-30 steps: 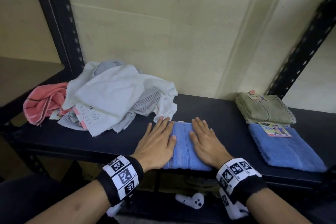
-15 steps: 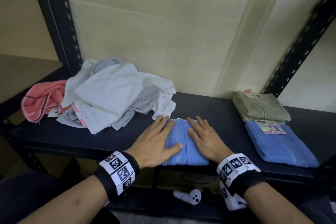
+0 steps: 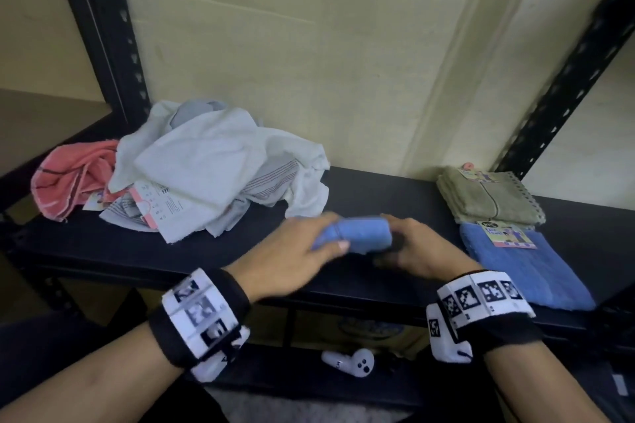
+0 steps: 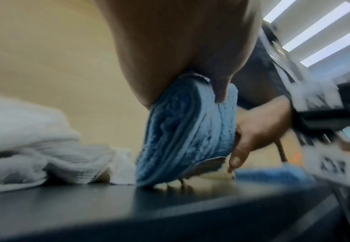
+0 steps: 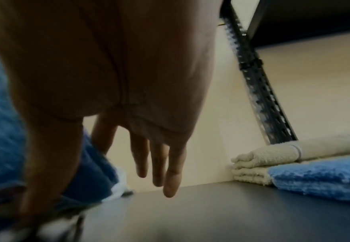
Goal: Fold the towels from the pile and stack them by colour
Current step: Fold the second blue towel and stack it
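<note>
On the black shelf (image 3: pixel 213 251), both hands lift the folded blue towel (image 3: pixel 357 233): left hand (image 3: pixel 292 251) pinches one end, right hand (image 3: pixel 422 251) cups the other, likely bound for the blue stack (image 3: pixel 522 268).

Folded blue towel (image 3: pixel 357 233) tilted up off shelf, white-and-pink pile (image 3: pixel 206 175) left, folded stacks (image 3: pixel 508 227) right

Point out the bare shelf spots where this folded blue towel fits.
Bare shelf lies between the white towel pile and the olive stack; also a front strip below the pile. The right end is crowded by the blue towel.
</note>
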